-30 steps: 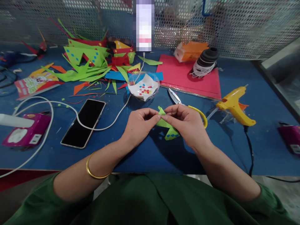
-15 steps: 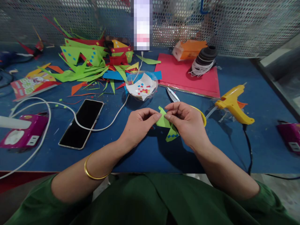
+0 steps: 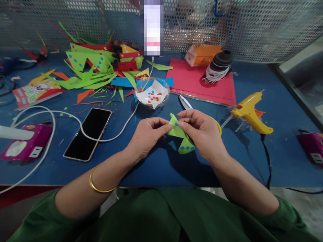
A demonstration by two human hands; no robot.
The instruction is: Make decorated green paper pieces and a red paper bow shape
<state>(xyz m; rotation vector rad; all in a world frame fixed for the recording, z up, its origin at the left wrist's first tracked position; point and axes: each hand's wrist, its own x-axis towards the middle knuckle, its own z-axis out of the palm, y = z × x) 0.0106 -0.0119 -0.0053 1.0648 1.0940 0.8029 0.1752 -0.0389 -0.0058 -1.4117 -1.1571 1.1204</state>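
Observation:
Between my hands is a folded green paper piece with small blue squares on it. My left hand pinches its left edge between thumb and fingers. On the other side, my right hand is closed on it, thumb beside a blue square near the top. Three blue squares show on the lower flap. Just beyond my right hand lie scissors, their yellow handle partly hidden behind it. A clear bowl lined with white paper holds tiny red, blue and yellow squares.
Left of my hands lie a phone, a white cable and a purple power socket. Green paper shapes and scraps are heaped behind. A yellow glue gun rests at right, near red sheets and a black spool.
The paper piece has turned slightly in my fingers. A blue square beside my right thumb now shows, and more of the lower flap is visible.

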